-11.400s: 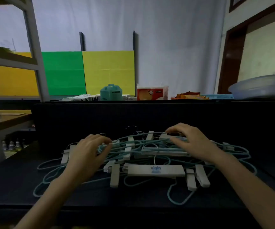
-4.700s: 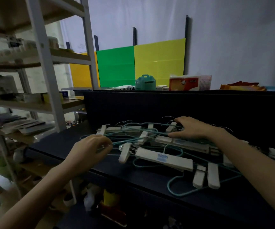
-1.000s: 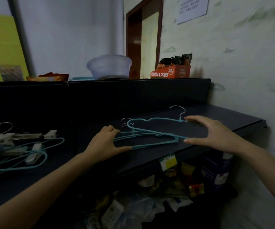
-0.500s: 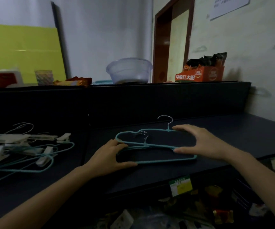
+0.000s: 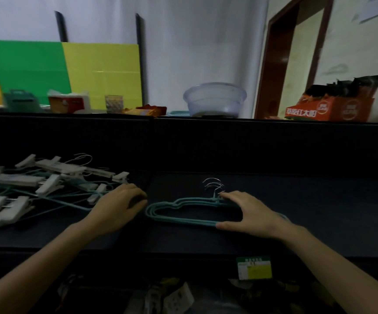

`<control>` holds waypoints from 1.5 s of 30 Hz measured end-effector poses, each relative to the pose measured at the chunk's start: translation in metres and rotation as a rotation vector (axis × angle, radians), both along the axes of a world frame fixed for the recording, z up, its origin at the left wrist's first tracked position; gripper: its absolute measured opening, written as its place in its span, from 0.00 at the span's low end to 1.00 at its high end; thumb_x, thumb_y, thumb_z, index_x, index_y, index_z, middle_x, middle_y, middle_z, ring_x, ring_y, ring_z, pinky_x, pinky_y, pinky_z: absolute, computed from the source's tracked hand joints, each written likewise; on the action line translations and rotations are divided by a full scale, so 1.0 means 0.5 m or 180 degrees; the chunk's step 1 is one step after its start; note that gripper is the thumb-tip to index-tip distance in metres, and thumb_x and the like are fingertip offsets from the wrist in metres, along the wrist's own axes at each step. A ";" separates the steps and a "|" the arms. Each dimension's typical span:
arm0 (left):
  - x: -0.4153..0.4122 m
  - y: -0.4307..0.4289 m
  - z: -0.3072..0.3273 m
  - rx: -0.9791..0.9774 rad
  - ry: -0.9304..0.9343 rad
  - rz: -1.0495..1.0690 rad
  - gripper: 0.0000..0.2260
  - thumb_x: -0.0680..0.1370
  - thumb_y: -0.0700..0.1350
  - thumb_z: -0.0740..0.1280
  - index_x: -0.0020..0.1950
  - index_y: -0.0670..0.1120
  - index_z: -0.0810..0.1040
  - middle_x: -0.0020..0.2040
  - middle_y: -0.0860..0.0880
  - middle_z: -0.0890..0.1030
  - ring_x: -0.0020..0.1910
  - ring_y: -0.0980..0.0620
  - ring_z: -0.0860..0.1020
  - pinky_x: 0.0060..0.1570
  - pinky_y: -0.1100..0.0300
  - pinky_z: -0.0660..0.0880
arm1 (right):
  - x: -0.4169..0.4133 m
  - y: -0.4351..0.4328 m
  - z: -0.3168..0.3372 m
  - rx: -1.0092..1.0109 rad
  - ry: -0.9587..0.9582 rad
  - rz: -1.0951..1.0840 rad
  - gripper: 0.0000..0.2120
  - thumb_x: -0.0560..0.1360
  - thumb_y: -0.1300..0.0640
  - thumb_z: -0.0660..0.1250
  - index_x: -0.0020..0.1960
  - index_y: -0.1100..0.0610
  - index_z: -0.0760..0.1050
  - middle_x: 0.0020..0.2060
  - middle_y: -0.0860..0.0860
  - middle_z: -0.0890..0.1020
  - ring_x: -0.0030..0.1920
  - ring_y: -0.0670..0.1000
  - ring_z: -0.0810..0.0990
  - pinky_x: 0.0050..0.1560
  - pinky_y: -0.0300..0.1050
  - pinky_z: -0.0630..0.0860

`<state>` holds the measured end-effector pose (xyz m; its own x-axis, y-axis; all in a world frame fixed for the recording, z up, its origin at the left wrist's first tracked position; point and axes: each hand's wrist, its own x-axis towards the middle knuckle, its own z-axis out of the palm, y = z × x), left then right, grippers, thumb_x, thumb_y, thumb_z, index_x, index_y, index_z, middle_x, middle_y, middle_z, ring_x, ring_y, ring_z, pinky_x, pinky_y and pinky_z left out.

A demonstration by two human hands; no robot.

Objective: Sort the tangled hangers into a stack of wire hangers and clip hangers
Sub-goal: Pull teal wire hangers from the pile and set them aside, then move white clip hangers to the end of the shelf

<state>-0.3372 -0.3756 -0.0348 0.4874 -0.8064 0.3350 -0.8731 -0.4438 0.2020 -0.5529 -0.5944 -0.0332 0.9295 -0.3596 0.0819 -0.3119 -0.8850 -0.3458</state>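
Half a second on, our view has swung back to the left and the left hand (image 5: 119, 206) has come off the wire hangers (image 5: 183, 221), which now lie squared into one neat teal stack where a moment ago they were fanned apart. The stack rests flat on the dark shelf (image 5: 319, 211), its long axis running left to right along the shelf edge and its metal hooks (image 5: 213, 184) bunched together and pointing away from us toward the back panel. The right hand (image 5: 252, 214) spans the stack's right half with fingers spread wide and fairly straight. Its fingertips (image 5: 231, 197) rest on the upper bar just below the hooks and its thumb (image 5: 225, 226) sits against the lower bar, steadying rather than gripping. The left hand sits just beside the stack's rounded left end, fingers loosely curled under and, so far as we can see, holding nothing; we cannot tell whether it touches the wire. To its left, just beside the knuckles, lies the remaining tangle (image 5: 47, 193): white clip hangers (image 5: 57, 167) laced with more teal wire, some strands running close under the wrist. We judge the wire stack to be started but the sorting far from done. The next reach belongs to the left hand, which is much the nearer to the tangle, and any teal strand pulled out is likely to drag the clips along with it.
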 end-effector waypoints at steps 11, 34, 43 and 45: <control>-0.058 0.119 -0.015 -0.0389 -0.0332 0.0749 0.13 0.78 0.52 0.60 0.60 0.49 0.75 0.58 0.53 0.76 0.58 0.52 0.73 0.52 0.60 0.70 | 0.052 0.054 0.033 -0.0315 -0.0468 0.0613 0.27 0.72 0.39 0.64 0.68 0.47 0.65 0.67 0.43 0.69 0.67 0.44 0.66 0.65 0.45 0.67; 0.140 0.614 0.017 -0.0405 -0.0406 0.1146 0.10 0.77 0.50 0.62 0.53 0.50 0.79 0.49 0.54 0.78 0.49 0.57 0.75 0.45 0.63 0.71 | 0.427 0.432 0.071 -0.0278 -0.0734 0.0876 0.18 0.74 0.46 0.65 0.62 0.50 0.73 0.57 0.46 0.78 0.54 0.45 0.75 0.55 0.45 0.74; 0.267 0.656 0.031 -0.0522 -0.0400 0.1025 0.09 0.77 0.50 0.62 0.52 0.50 0.79 0.49 0.54 0.79 0.47 0.55 0.75 0.44 0.61 0.73 | 0.556 0.480 0.123 -0.0279 -0.0730 0.0607 0.17 0.76 0.46 0.62 0.62 0.52 0.73 0.57 0.50 0.79 0.55 0.50 0.77 0.56 0.50 0.76; 0.300 0.654 0.032 -0.0563 -0.0389 0.0990 0.09 0.77 0.50 0.62 0.52 0.50 0.79 0.47 0.54 0.79 0.46 0.56 0.75 0.43 0.61 0.73 | 0.590 0.479 0.129 -0.0355 -0.0604 0.0516 0.18 0.76 0.46 0.62 0.63 0.53 0.72 0.57 0.51 0.79 0.55 0.51 0.77 0.57 0.50 0.76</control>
